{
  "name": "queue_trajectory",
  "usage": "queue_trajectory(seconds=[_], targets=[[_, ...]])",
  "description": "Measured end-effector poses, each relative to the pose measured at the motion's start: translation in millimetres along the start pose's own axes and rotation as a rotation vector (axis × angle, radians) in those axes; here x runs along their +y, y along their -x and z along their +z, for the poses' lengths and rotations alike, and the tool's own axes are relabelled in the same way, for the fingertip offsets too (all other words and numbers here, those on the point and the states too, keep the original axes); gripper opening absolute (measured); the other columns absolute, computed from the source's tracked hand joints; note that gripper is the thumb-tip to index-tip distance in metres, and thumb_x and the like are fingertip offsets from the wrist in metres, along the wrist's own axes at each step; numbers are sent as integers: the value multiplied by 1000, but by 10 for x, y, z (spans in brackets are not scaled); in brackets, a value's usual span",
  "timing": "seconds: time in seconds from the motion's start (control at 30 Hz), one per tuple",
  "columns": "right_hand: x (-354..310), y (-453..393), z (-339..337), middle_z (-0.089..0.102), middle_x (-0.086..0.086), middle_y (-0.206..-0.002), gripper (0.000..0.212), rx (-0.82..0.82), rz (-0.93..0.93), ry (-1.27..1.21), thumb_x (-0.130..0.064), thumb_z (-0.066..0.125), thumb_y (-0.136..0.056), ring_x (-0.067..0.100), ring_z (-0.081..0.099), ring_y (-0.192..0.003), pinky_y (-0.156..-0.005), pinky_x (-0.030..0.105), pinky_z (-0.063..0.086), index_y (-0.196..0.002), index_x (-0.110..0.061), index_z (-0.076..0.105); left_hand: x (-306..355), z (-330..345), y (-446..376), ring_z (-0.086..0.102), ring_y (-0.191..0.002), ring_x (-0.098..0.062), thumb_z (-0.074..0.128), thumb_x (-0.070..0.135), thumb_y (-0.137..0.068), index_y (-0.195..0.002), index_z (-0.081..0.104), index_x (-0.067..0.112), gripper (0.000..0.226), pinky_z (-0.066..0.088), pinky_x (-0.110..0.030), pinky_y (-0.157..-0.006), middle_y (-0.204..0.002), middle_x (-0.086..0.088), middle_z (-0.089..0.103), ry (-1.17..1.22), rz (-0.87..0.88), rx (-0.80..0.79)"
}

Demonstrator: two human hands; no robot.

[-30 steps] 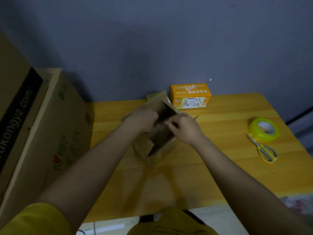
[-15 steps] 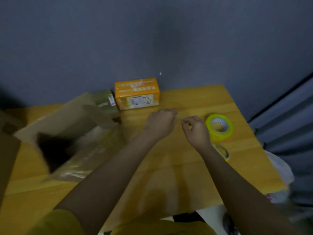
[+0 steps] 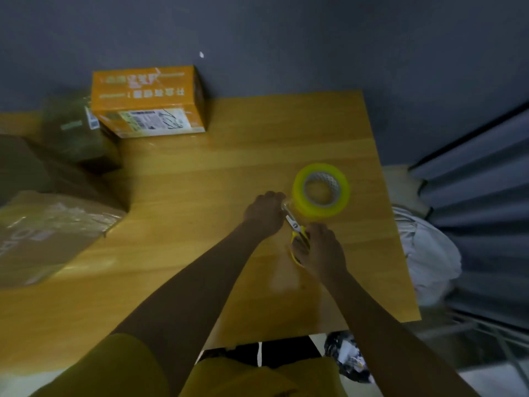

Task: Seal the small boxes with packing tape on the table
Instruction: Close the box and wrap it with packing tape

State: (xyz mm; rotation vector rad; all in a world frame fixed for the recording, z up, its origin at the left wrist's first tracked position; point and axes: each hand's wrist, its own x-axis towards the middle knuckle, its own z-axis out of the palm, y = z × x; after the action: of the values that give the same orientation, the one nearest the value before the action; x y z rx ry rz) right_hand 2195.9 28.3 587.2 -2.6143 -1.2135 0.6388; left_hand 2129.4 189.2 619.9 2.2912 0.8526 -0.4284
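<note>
Having left the boxes, our right hand [image 3: 319,249] now curls over the yellow-handled scissors [image 3: 296,226], left hand [image 3: 264,212], grip unclear, reaching the yellow-green tape roll [image 3: 320,190] just beyond: fetching tools; next, freeing the tape's end.

— Seen at twelve o'clock: a plain dark grey-blue wall [image 3: 286,38], matte, dimly lit, with one small pale speck [image 3: 201,55] on it.

— And below it?

— A wooden table [image 3: 229,156] with a warm yellow-orange top, butted against that wall, grain running left to right.

— At three o'clock?

— Grey horizontal slats [image 3: 486,179], with a white cloth bundle [image 3: 426,253] just beside the table's edge.

— At six o'clock?

— Pale floor [image 3: 486,379], blurred.
</note>
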Motion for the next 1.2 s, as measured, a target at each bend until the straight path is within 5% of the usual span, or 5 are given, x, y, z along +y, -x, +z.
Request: queue_trajectory(seconds=[0.37,0.57,0.77,0.93,1.2], targets=[[107,11,30,50,15,-114,45,-78,70,-190,-28,69,-85,34,47,-107,-86,40,40,-119,-3,53,128,86,-441,38,-127,-32,58,36,-90,-127,51,16,44,40,-42,-94,-132,-11,47,-98,-82,11],[38,-226,-109,55,13,-107,52,303,-102,203,-29,57,-70,32,47,-98,-81,43,42,-117,-8,56,102,76,-449,37,-129,-28,62,43,-86,-132,48,18,54,41,-43,-95,-133,-6,46,-118,-43,-3],[115,-743,-279,62,14,-114,53,-54,-172,393,-31,60,-87,33,55,-112,-108,45,27,-133,-7,48,115,130,-445,38,-127,-29,63,45,-87,-131,46,15,55,42,-43,-93,-133,-8,45,-129,-54,-1],[235,-718,-233,67,12,-83,58,35,-226,452,-36,82,-69,31,66,-81,-83,38,51,-113,-4,64,133,251,-411,41,-124,-29,52,32,-93,-127,48,14,39,42,-41,-90,-130,-8,47,-175,-45,115],[115,-661,-200,65,8,-73,64,167,-168,410,-40,91,-53,26,65,-68,-66,30,52,-104,-7,69,79,226,-343,43,-120,-30,55,19,-84,-122,44,13,40,42,-41,-86,-126,-8,49,-11,-107,140]])
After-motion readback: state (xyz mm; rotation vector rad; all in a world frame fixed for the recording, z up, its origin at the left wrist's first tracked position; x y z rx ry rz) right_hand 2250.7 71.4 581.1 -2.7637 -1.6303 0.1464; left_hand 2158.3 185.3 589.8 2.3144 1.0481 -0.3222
